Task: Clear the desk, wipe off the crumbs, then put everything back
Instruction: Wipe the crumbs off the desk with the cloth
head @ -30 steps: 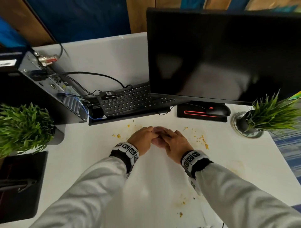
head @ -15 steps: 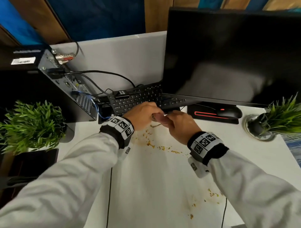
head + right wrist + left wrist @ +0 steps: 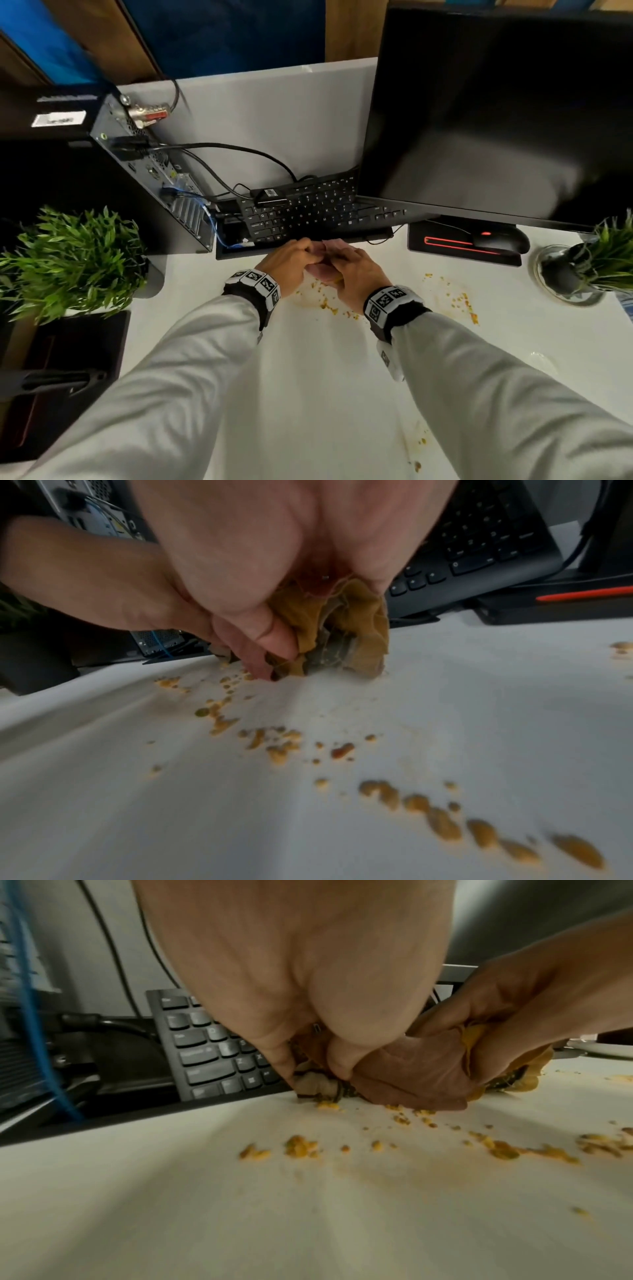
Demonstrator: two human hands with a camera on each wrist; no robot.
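Observation:
Both hands hold one bunched cloth (image 3: 320,272), dull pink and mustard yellow, down on the white desk (image 3: 325,394) just in front of the black keyboard (image 3: 308,212). My left hand (image 3: 306,255) grips its left end, fingertips (image 3: 287,1069) curled into the folds. My right hand (image 3: 339,257) grips the right end, thumb (image 3: 270,639) and fingers dug into the cloth (image 3: 346,620). Orange-yellow crumbs (image 3: 329,306) lie smeared on the desk behind the hands, with more crumbs (image 3: 462,303) to the right. The cloth (image 3: 411,1074) touches the desk surface.
A big dark monitor (image 3: 496,113) hangs over the keyboard's right half. A mouse (image 3: 496,240) sits on a red-lit pad at right, beside a potted plant (image 3: 603,260). At left stand a computer tower (image 3: 113,178) with cables and another plant (image 3: 68,263).
Both hands pushed the cloth forward across the desk, from the open middle up to the keyboard's front edge. Crumbs that lay ahead of them now trail behind as a smeared line.

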